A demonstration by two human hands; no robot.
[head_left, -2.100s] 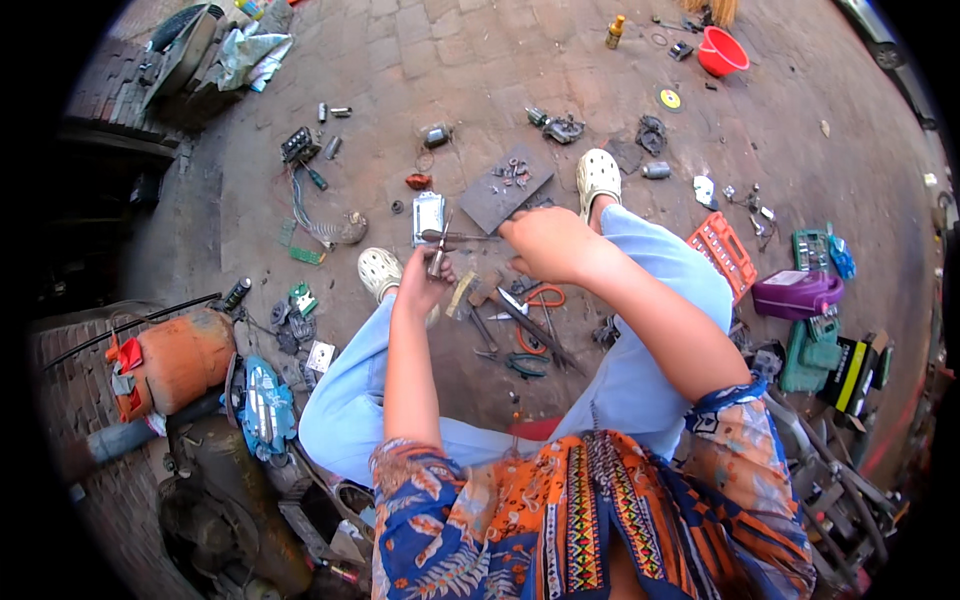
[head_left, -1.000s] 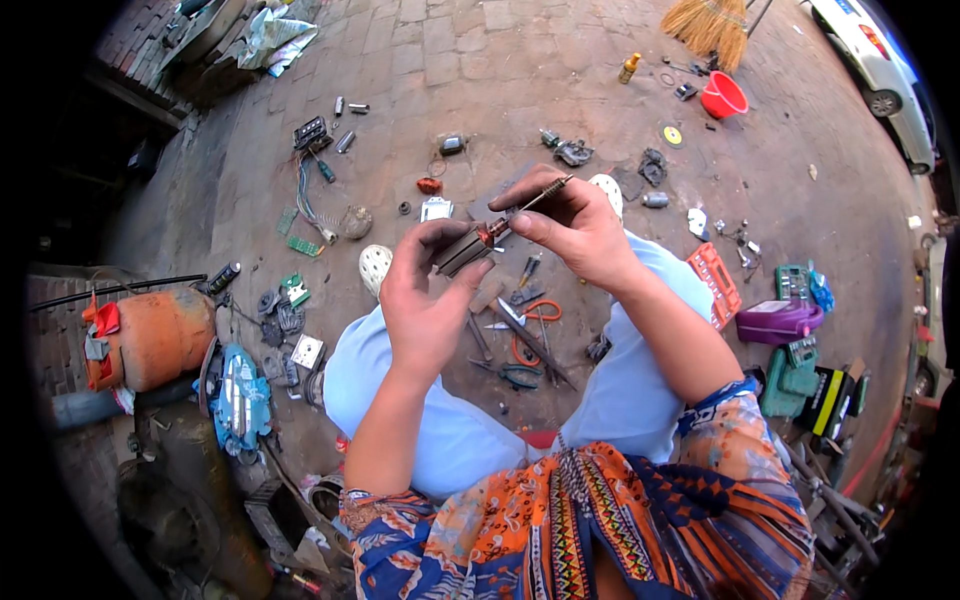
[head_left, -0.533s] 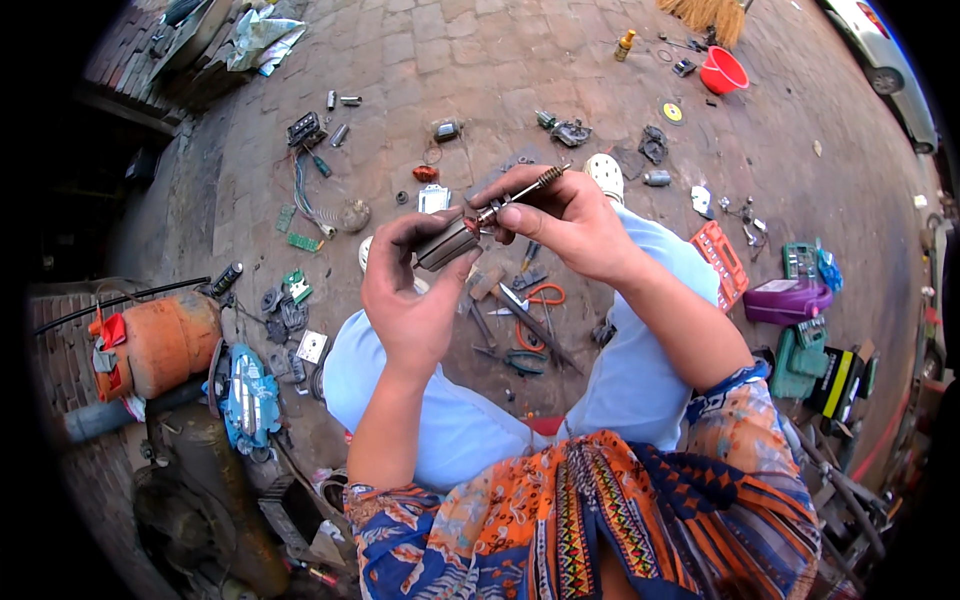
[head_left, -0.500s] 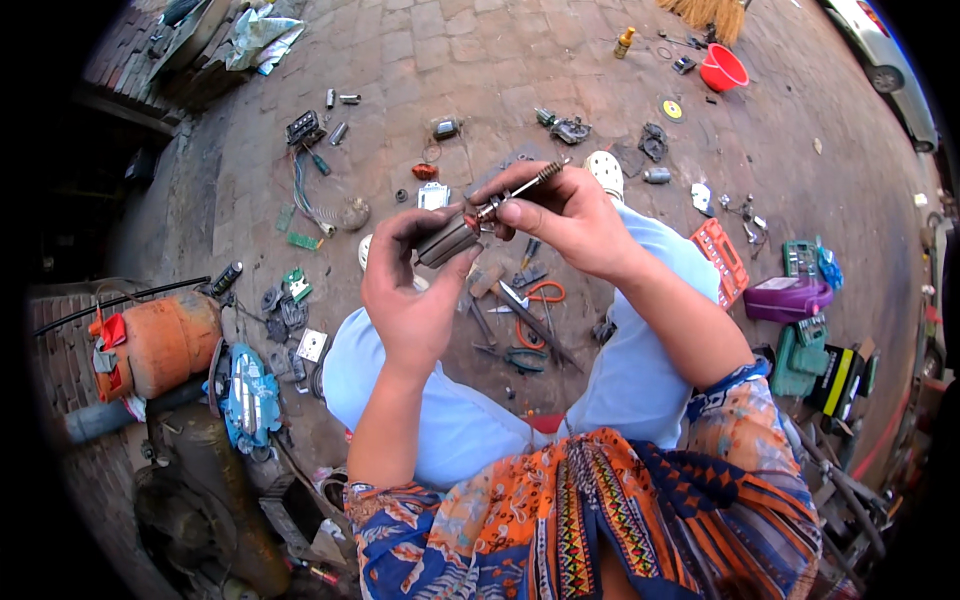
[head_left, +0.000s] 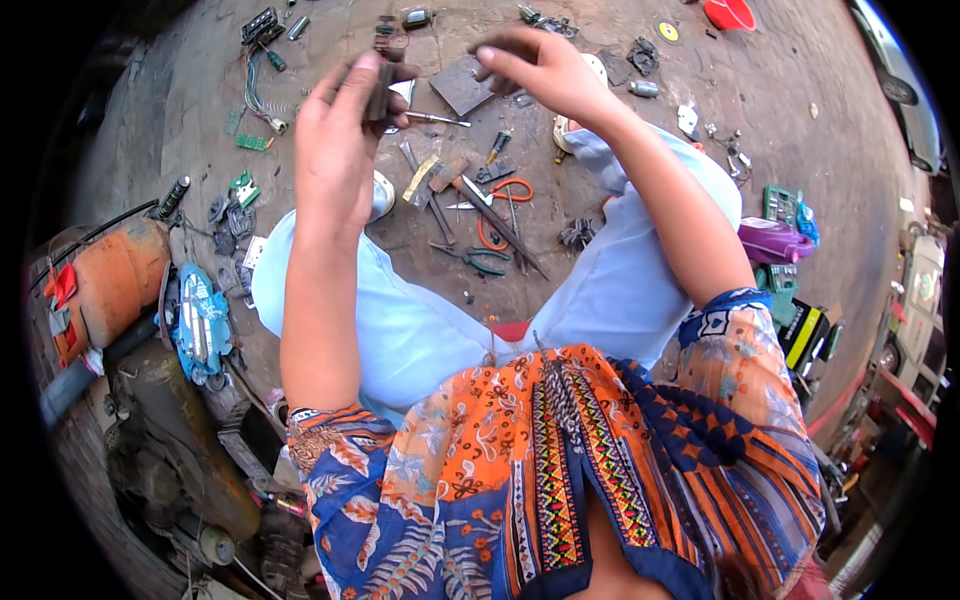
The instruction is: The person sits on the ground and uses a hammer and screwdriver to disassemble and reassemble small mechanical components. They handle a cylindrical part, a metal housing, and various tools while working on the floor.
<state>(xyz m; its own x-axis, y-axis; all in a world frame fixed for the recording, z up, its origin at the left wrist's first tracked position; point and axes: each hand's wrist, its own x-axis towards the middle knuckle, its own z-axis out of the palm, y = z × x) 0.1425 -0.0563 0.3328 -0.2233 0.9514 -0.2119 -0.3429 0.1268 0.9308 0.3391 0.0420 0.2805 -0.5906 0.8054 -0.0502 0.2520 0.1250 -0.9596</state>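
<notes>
Gripping a dark, ribbed motor rotor, the left hand is at the upper left of the frame, its thumb and fingers closed round the core. The part stands nearly upright, its blurred, narrower end clear above the fingers — probably because the thick middle gives a firmer hold. The right hand, at the upper centre, hangs with fingers loosely bent and only part open; I see nothing in it, though its fingertips are too close together to be sure. It is well apart from the rotor, so the left hand alone seems to bear the weight.

Between the hands, a grey plate lies flat on the ground, perhaps as a small work surface, with a thin metal rod just below it. Lower, at the centre, orange-handled scissors, a long dark bar and teal-handled pliers lie between the spread knees — likely there for easy reach. Bulkier things sit outward: an orange cylinder at the left edge, a purple jug at the right.
</notes>
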